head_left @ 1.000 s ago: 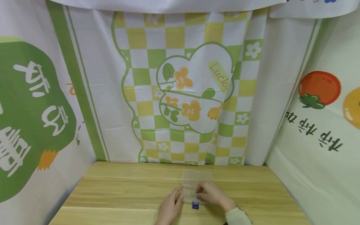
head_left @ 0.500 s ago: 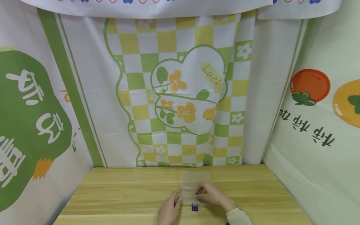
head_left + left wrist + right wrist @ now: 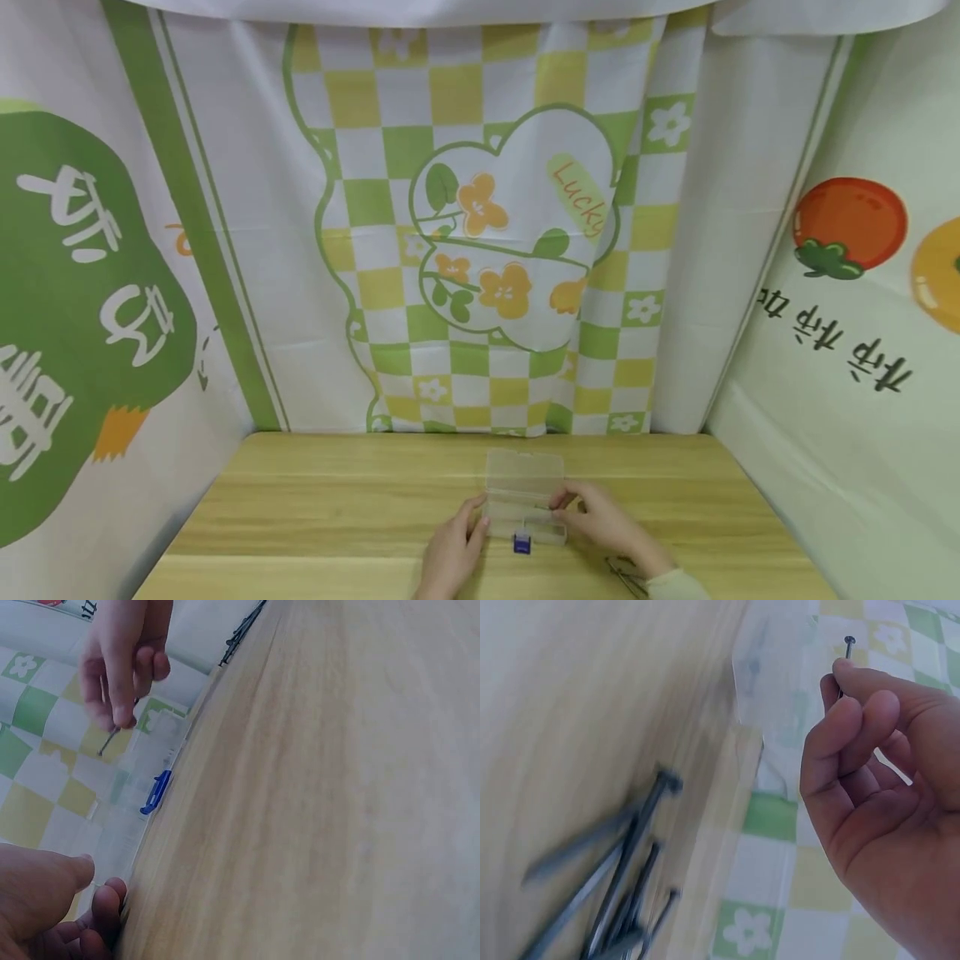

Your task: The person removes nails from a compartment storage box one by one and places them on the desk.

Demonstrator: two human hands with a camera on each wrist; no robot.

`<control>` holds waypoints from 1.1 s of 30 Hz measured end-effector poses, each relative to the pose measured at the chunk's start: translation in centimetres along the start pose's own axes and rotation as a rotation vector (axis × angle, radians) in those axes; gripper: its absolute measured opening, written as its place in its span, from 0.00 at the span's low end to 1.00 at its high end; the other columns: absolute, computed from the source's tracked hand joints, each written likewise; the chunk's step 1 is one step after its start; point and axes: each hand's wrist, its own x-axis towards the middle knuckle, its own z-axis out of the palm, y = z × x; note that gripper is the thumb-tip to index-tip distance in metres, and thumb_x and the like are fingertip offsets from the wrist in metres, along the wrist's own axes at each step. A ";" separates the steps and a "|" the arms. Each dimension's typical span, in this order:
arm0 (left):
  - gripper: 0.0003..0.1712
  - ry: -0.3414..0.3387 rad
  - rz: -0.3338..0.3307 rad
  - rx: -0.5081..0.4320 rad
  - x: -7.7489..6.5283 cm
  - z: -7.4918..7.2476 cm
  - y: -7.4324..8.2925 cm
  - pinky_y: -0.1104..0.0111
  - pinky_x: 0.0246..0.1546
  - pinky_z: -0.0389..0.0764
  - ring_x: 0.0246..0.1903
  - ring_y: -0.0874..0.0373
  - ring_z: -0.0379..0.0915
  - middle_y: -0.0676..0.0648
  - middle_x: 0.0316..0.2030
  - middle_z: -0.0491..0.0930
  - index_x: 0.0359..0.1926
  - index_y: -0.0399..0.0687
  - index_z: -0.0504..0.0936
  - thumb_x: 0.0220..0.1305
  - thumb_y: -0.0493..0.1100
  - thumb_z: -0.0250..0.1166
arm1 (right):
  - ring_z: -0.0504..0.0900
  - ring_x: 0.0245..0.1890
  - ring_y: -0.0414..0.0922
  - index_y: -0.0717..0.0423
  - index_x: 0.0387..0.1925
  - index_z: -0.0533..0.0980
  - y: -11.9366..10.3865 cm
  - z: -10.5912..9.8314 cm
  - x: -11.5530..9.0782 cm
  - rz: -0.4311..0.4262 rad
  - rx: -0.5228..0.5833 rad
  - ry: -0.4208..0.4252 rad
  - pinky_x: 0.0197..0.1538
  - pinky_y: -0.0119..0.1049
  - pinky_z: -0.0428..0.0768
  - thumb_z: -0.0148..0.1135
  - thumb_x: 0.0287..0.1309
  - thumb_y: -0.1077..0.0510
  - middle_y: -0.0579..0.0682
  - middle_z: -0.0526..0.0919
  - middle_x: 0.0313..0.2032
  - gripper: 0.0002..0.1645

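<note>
A clear plastic box (image 3: 506, 521) with a blue latch (image 3: 522, 544) lies on the table, its lid (image 3: 525, 471) raised and folded back. My left hand (image 3: 452, 550) grips the box's left end, thumb and fingers at its edge, as the left wrist view also shows. Over the box's right part, my right hand (image 3: 596, 517) pinches a small dark nail (image 3: 849, 646) between thumb and fingers. The nail's head sticks up past the fingertips in the right wrist view. What lies inside the box is too faint to tell.
A loose pile of several dark nails (image 3: 622, 877) lies on the wooden table (image 3: 337, 517), beside my right forearm. Printed cloth (image 3: 510, 392) hangs behind the table's back edge, with more cloth at both sides.
My right hand has moved right, from the box's middle to its right end, and the nail pile now shows beside the forearm. The left hand stays on the box.
</note>
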 end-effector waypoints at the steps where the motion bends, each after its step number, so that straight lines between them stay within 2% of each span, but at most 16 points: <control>1: 0.22 -0.004 -0.004 -0.002 0.0 0.0 0.1 0.73 0.17 0.60 0.15 0.70 0.55 0.62 0.18 0.65 0.68 0.52 0.80 0.78 0.48 0.64 | 0.80 0.38 0.40 0.58 0.45 0.83 0.0 -0.3 -0.5 0.008 -0.001 0.009 0.39 0.33 0.76 0.65 0.74 0.58 0.50 0.86 0.43 0.07; 5: 0.22 -0.013 -0.007 -0.001 0.1 -0.2 0.2 0.73 0.17 0.60 0.15 0.70 0.56 0.62 0.18 0.66 0.68 0.52 0.80 0.78 0.48 0.64 | 0.75 0.26 0.36 0.58 0.45 0.84 0.0 -1.2 -2.6 0.019 -0.014 0.046 0.29 0.32 0.75 0.67 0.72 0.58 0.52 0.88 0.43 0.08; 9: 0.22 -0.008 -0.010 0.019 0.3 -0.4 0.2 0.72 0.18 0.60 0.16 0.69 0.56 0.62 0.18 0.66 0.68 0.52 0.80 0.78 0.48 0.64 | 0.71 0.21 0.33 0.58 0.46 0.83 0.0 -2.0 -4.1 0.031 -0.024 0.062 0.27 0.33 0.76 0.67 0.72 0.56 0.53 0.88 0.43 0.09; 12: 0.22 -0.005 -0.013 0.026 0.4 -0.4 0.0 0.72 0.18 0.61 0.16 0.69 0.56 0.62 0.18 0.66 0.68 0.52 0.80 0.78 0.49 0.64 | 0.75 0.26 0.34 0.59 0.45 0.83 0.3 -2.5 -5.1 0.010 -0.029 0.063 0.29 0.33 0.76 0.67 0.73 0.57 0.52 0.88 0.42 0.08; 16: 0.22 -0.003 -0.012 0.020 0.2 -0.2 -0.1 0.72 0.17 0.61 0.16 0.69 0.56 0.62 0.19 0.66 0.68 0.52 0.80 0.78 0.49 0.64 | 0.80 0.34 0.34 0.59 0.42 0.84 1.0 -2.9 -6.5 -0.076 -0.058 0.077 0.30 0.32 0.76 0.67 0.71 0.61 0.50 0.87 0.38 0.04; 19: 0.22 -0.003 -0.016 0.018 0.2 -0.3 0.0 0.72 0.17 0.60 0.16 0.69 0.56 0.62 0.19 0.66 0.68 0.52 0.80 0.78 0.49 0.64 | 0.80 0.37 0.33 0.58 0.42 0.84 1.4 -3.2 -7.5 -0.092 -0.082 0.081 0.29 0.33 0.77 0.68 0.70 0.62 0.49 0.87 0.38 0.03; 26: 0.22 -0.010 -0.003 0.014 0.4 -0.5 0.1 0.74 0.16 0.60 0.15 0.70 0.55 0.62 0.17 0.65 0.68 0.50 0.79 0.78 0.48 0.63 | 0.81 0.41 0.33 0.55 0.45 0.84 1.6 -4.1 -9.1 0.078 -0.104 0.063 0.40 0.32 0.77 0.67 0.73 0.55 0.47 0.88 0.42 0.08; 33: 0.22 -0.021 -0.015 0.010 0.2 -0.3 0.2 0.74 0.16 0.60 0.15 0.70 0.55 0.62 0.17 0.65 0.69 0.51 0.79 0.78 0.47 0.64 | 0.80 0.39 0.32 0.55 0.43 0.84 2.3 -4.4 -10.1 0.142 -0.126 0.067 0.40 0.32 0.78 0.68 0.71 0.54 0.44 0.87 0.40 0.08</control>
